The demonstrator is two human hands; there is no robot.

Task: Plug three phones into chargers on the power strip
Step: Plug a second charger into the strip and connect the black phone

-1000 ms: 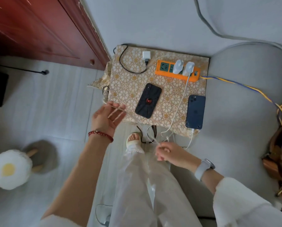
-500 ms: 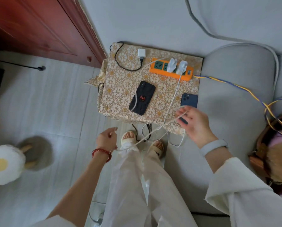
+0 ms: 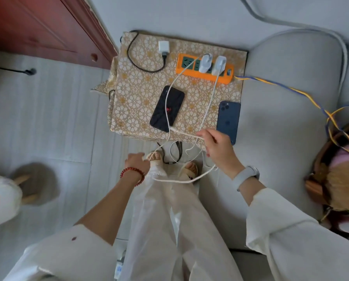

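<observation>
An orange power strip (image 3: 226, 77) lies at the back right of a small table with a floral cloth (image 3: 137, 98). Two white chargers (image 3: 205, 62) stand plugged into it. A third white charger (image 3: 163, 46) with a black cable lies loose to its left. A black phone (image 3: 167, 108) lies mid-table with a white cable (image 3: 167, 94) draped across it. A dark blue phone (image 3: 228, 120) rests at the table's right front corner. My right hand (image 3: 218, 149) pinches the white cable near its plug end, just left of the blue phone. My left hand (image 3: 136, 160) holds a lower loop of that cable by my feet.
A grey sofa (image 3: 291, 118) flanks the table on the right, with a blue-yellow cord (image 3: 281, 88) running across it. A red wooden cabinet (image 3: 48, 27) stands at the back left. A fried-egg cushion stool (image 3: 1, 199) sits on the floor at left. More cables hang below the table's front edge.
My right hand has slid left off the blue phone, drawing the white cable end toward the black phone. My left hand has stayed low by my feet.
</observation>
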